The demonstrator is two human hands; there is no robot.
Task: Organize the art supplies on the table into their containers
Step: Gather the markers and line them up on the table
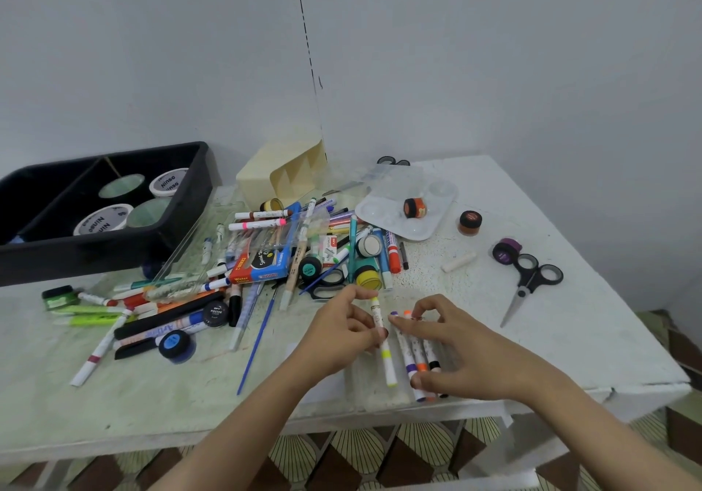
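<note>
1. We are pinching a yellow marker [388, 363] in our left hand [342, 327]. Thumb and fingertips are closing round its upper half, and its lower end is pointing back toward us.
2. Our right hand [467, 353] is curling over three markers [416, 357], banded purple, orange and black. They are lying side by side on the table [569, 338], and we are gripping them with fingertips at the far ends and thumb at the near ends.
3. The yellow marker is sitting just left of the right hand's fingertips, between the two hands.
4. Just beyond the left hand, a pile of pens [266, 262], brushes and paint jars is lying scattered.
5. Well beyond and left of the left hand, a black tray [190, 171] is holding round tubs, and a cream organizer [262, 175] is lying on its side next to it.
6. Beyond the right hand and to its right, well apart from it, black scissors [530, 281] are lying on the table. A white palette [437, 194] is sitting farther out.
</note>
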